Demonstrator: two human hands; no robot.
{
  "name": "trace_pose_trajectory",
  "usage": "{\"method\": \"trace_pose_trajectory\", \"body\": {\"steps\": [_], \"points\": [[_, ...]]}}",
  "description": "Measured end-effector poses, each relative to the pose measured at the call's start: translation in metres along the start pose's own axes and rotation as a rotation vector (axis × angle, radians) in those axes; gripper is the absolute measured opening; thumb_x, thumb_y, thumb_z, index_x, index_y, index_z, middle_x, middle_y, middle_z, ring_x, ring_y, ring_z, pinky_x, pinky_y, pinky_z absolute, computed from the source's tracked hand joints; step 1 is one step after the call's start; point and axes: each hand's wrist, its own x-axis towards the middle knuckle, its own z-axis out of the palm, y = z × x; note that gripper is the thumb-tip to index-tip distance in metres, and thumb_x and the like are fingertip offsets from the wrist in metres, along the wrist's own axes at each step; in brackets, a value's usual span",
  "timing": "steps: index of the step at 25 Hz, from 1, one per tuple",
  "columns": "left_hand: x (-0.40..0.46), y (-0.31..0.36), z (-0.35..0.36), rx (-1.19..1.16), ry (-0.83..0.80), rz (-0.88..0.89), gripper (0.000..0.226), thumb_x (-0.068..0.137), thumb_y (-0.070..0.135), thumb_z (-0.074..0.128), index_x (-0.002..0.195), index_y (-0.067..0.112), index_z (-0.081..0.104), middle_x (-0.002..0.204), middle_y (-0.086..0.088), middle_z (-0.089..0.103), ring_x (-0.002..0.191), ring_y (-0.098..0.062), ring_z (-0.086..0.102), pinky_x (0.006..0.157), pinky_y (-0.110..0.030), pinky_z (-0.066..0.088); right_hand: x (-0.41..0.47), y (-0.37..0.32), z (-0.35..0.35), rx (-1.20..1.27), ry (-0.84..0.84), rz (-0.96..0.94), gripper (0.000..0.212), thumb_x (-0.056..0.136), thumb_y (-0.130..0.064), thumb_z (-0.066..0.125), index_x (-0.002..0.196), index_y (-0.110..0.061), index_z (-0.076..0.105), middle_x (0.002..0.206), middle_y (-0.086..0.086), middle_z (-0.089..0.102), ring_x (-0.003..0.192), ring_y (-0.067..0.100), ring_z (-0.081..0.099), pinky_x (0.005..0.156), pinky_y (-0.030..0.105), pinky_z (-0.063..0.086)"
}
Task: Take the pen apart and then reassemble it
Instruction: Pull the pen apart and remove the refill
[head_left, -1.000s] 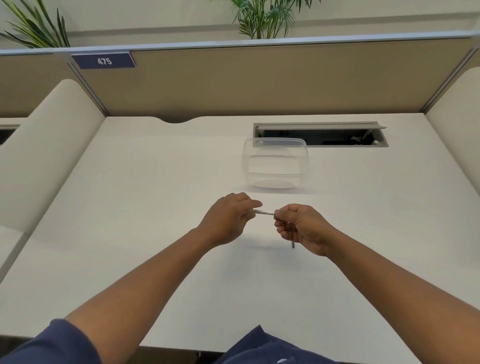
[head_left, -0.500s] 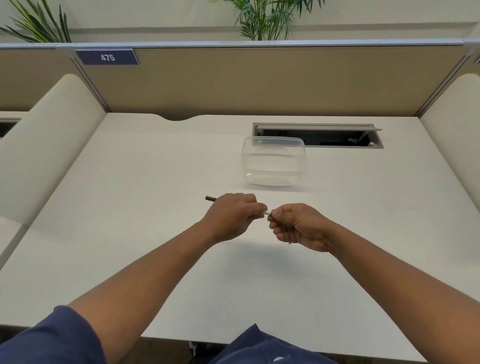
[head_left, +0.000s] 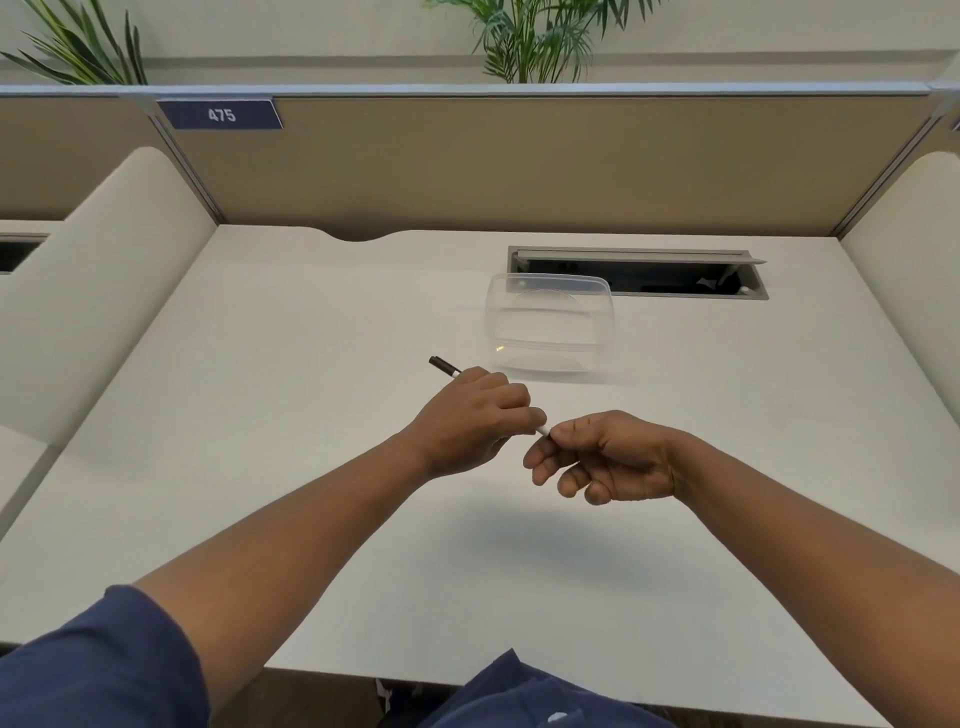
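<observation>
Two hands over a white desk (head_left: 260, 415), one pen between them. Left hand (head_left: 470, 418) curled round the pen (head_left: 445, 366), its dark end poking out toward ten o'clock, its white tip showing at three o'clock. Right hand (head_left: 605, 457) pinching that white tip between thumb and forefinger, other fingers loosely curled below. Beyond, at twelve o'clock, one clear plastic container (head_left: 549, 325), well apart from the hands. Behind it, touching its far rim in view, one open cable slot (head_left: 636, 273). Bare desk at nine and three o'clock. One tan partition (head_left: 519, 161) closing the far edge, one label (head_left: 221, 114) reading 475.
</observation>
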Motion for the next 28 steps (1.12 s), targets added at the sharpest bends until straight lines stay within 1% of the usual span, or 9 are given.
{"method": "trace_pose_trajectory", "body": {"steps": [3, 7, 12, 15, 17, 21, 23, 26, 28], "points": [[0.002, -0.002, -0.003, 0.025, 0.003, 0.024, 0.020, 0.093, 0.009, 0.063, 0.106, 0.020, 0.073, 0.085, 0.002, 0.065, 0.071, -0.026, 0.057, 0.065, -0.037, 0.044, -0.002, 0.000, 0.004, -0.048, 0.019, -0.069, 0.037, 0.105, -0.028, 0.043, 0.098, -0.006, 0.072, 0.089, 0.012, 0.068, 0.057, 0.014, 0.055, 0.044, 0.022, 0.033], [0.000, -0.002, -0.006, -0.045, -0.002, -0.028, 0.015, 0.097, 0.014, 0.061, 0.106, 0.017, 0.073, 0.081, 0.000, 0.064, 0.067, -0.027, 0.055, 0.057, -0.036, 0.042, -0.003, 0.002, 0.015, -0.329, 0.145, -0.280, 0.032, 0.102, -0.029, 0.044, 0.076, -0.016, 0.057, 0.065, -0.001, 0.048, 0.051, 0.011, 0.034, 0.052, 0.027, 0.023], [0.006, -0.002, -0.017, -0.159, -0.075, -0.048, 0.012, 0.096, 0.012, 0.062, 0.099, 0.015, 0.073, 0.072, 0.001, 0.061, 0.063, -0.026, 0.051, 0.054, -0.036, 0.043, -0.008, 0.005, 0.023, -0.682, 0.278, -0.432, 0.038, 0.106, -0.028, 0.039, 0.068, -0.021, 0.046, 0.063, -0.009, 0.040, 0.058, 0.014, 0.030, 0.056, 0.033, 0.028], [0.009, -0.001, -0.023, -0.236, -0.195, -0.142, 0.014, 0.099, 0.020, 0.057, 0.101, 0.021, 0.071, 0.075, 0.008, 0.060, 0.069, -0.019, 0.053, 0.060, -0.036, 0.049, -0.009, 0.002, 0.021, -0.965, 0.362, -0.494, 0.038, 0.105, -0.031, 0.037, 0.068, -0.028, 0.047, 0.065, -0.012, 0.045, 0.060, 0.010, 0.036, 0.058, 0.027, 0.035], [0.011, -0.001, -0.025, -0.284, -0.289, -0.209, 0.015, 0.101, 0.026, 0.052, 0.100, 0.026, 0.067, 0.079, 0.012, 0.060, 0.074, -0.014, 0.052, 0.066, -0.037, 0.050, -0.009, 0.001, 0.019, -1.095, 0.385, -0.496, 0.036, 0.104, -0.034, 0.036, 0.070, -0.029, 0.047, 0.065, -0.011, 0.047, 0.060, 0.007, 0.039, 0.058, 0.023, 0.036], [0.013, -0.003, -0.023, -0.342, -0.379, -0.269, 0.016, 0.102, 0.031, 0.049, 0.100, 0.030, 0.065, 0.085, 0.012, 0.063, 0.082, -0.014, 0.055, 0.072, -0.036, 0.049, -0.007, 0.000, 0.018, -1.277, 0.396, -0.512, 0.035, 0.104, -0.034, 0.034, 0.071, -0.024, 0.040, 0.063, -0.008, 0.045, 0.060, 0.012, 0.038, 0.058, 0.032, 0.037], [0.013, -0.004, -0.020, -0.341, -0.333, -0.261, 0.017, 0.101, 0.030, 0.048, 0.099, 0.029, 0.065, 0.084, 0.013, 0.063, 0.081, -0.013, 0.055, 0.069, -0.034, 0.048, -0.005, -0.001, 0.018, -1.148, 0.430, -0.532, 0.036, 0.101, -0.035, 0.036, 0.068, -0.019, 0.037, 0.062, -0.007, 0.040, 0.059, 0.014, 0.034, 0.057, 0.032, 0.034], [0.015, -0.005, -0.017, -0.272, -0.160, -0.210, 0.018, 0.100, 0.029, 0.047, 0.097, 0.024, 0.064, 0.079, 0.011, 0.060, 0.072, -0.012, 0.048, 0.059, -0.030, 0.043, -0.004, -0.005, 0.021, -0.636, 0.359, -0.499, 0.031, 0.095, -0.029, 0.040, 0.065, -0.019, 0.039, 0.063, -0.008, 0.037, 0.057, 0.014, 0.029, 0.052, 0.025, 0.030], [0.016, -0.005, -0.016, -0.220, -0.087, -0.190, 0.017, 0.100, 0.026, 0.049, 0.098, 0.021, 0.065, 0.078, 0.009, 0.060, 0.070, -0.014, 0.047, 0.056, -0.030, 0.042, -0.005, -0.008, 0.024, -0.394, 0.286, -0.461, 0.031, 0.093, -0.027, 0.042, 0.064, -0.019, 0.036, 0.063, -0.006, 0.032, 0.055, 0.016, 0.021, 0.047, 0.023, 0.024]]}}
